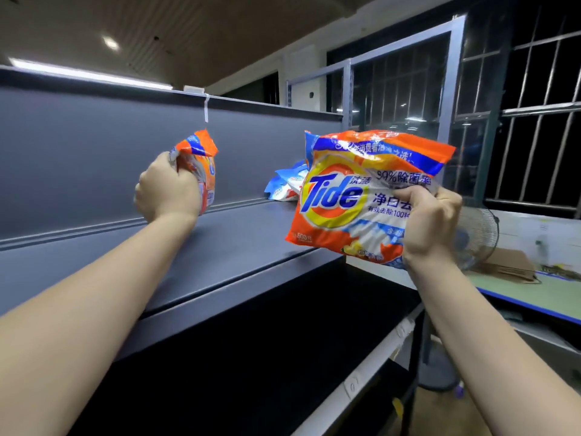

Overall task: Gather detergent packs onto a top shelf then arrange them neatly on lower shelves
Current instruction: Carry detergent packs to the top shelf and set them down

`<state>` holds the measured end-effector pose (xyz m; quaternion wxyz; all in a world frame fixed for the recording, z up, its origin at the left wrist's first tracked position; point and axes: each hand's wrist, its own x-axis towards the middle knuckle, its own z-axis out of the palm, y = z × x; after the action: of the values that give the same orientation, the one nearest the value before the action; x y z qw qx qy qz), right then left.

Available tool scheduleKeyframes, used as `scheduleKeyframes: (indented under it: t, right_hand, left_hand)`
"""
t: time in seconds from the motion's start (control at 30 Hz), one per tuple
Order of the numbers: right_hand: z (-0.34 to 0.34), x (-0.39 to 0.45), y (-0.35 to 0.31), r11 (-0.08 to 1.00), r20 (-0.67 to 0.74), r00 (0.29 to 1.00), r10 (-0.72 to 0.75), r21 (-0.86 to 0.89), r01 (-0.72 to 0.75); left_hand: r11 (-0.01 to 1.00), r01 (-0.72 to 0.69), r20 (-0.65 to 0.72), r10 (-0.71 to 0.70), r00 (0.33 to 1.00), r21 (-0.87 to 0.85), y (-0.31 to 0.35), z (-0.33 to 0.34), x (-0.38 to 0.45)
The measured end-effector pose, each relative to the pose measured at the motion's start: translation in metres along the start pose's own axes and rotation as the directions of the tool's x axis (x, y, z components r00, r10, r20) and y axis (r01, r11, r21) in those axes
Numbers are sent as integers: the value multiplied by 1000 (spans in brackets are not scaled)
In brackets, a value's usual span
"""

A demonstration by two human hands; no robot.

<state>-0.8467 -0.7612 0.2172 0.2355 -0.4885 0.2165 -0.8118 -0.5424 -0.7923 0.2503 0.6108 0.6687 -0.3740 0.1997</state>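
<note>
My left hand (168, 187) grips an orange detergent pack (199, 165) upright, its bottom edge at the back of the dark top shelf (239, 240). My right hand (430, 225) holds a larger orange Tide detergent pack (345, 190) by its right side, front facing me, above the shelf's right front corner. Behind that pack, blue-and-white detergent packs (284, 184) lie on the top shelf near its right end, partly hidden.
A grey back panel (94, 146) rises behind the top shelf. Lower shelves (361, 382) with pale front edges sit below, dark inside. A fan (476, 237), a cardboard box (509, 265) and a table (518, 291) stand to the right, before barred windows.
</note>
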Motion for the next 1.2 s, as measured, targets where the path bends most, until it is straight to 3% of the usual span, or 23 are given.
scheduleKeyframes:
  t: [0.13,0.27,0.33,0.37,0.4,0.47,0.53,0.57,0.63,0.73,0.83,0.87,0.9,0.93,0.97,1.0,1.03,1.07,1.1,1.2]
  right_hand:
    - [15,28,42,999,-3,1000,-2,-43,2]
    - [25,61,86,999,76,996,37,-27,-35]
    - [32,81,106,999,111,994,18,-45,-13]
    - [36,90,115,999,130,991,34,-29,-30]
    - [41,98,124,998,149,987,65,-4,-65]
    - [55,113,139,991,155,980,124,34,-131]
    - [68,126,153,987,157,976,149,43,-157]
    - [74,131,158,987,162,977,142,46,-151]
    - [88,141,167,994,169,981,93,33,-100]
    - [113,149,174,1000,187,982,-29,15,26]
    - [142,140,184,984,271,947,-171,2,178]
    - [151,134,189,973,360,911,-200,-34,227]
    - [158,129,198,952,518,829,-210,-86,295]
    - [163,124,208,908,717,678,-162,-160,387]
    - [166,117,217,841,875,481,-43,-229,491]
    - [167,112,225,784,949,298,106,-264,562]
    - [166,107,232,779,961,173,215,-275,564]
    - [165,106,236,802,957,106,270,-285,525]
    - [164,106,237,820,951,85,296,-299,488]
    - [164,108,237,771,929,68,364,-341,538]
  left_hand:
    - [997,-1,2,1,1000,80,-2,34,5]
    - [974,-121,22,119,993,191,-10,72,8]
    - [948,-175,81,159,984,267,-11,94,11]
    - [921,-231,174,184,968,313,-11,106,13]
    - [875,-321,325,204,923,363,-11,117,14]
    - [735,-549,669,177,722,398,-7,134,7]
    - [639,-672,834,85,545,374,-5,147,-6]
    - [606,-695,860,33,509,387,-5,151,-9]
    - [636,-660,867,-31,497,401,-5,155,-5]
    - [811,-458,860,-104,499,364,-2,144,6]
    - [836,-411,831,-92,548,363,-7,133,10]
    - [854,-383,813,-75,578,352,-10,130,10]
    - [869,-358,797,-67,600,342,-12,128,10]
    - [874,-341,783,-69,618,346,-13,126,9]
    - [866,-340,770,-78,633,367,-14,125,10]
    - [847,-345,756,-98,647,405,-15,125,11]
    - [826,-352,746,-119,655,441,-15,125,11]
    - [821,-348,746,-133,653,451,-15,125,10]
    - [843,-331,756,-128,642,424,-13,124,9]
    - [914,-298,818,-60,573,276,-8,114,2]
